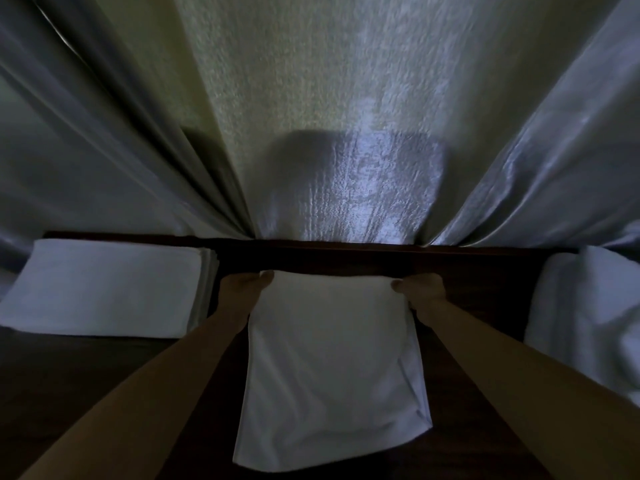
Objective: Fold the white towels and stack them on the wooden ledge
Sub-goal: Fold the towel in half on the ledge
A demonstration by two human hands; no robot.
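Note:
A white towel [329,368], folded into a long rectangle, lies in the middle of the dark wooden ledge [485,289]. My left hand [242,289] pinches its far left corner and my right hand [420,289] pinches its far right corner, thumbs on top. To the left sits a stack of folded white towels [104,289]. At the right edge lies a heap of unfolded white towels [585,323].
Behind the ledge hangs a pale textured curtain [329,116], with shiny grey drapes [86,150] gathered at both sides. The room is dim.

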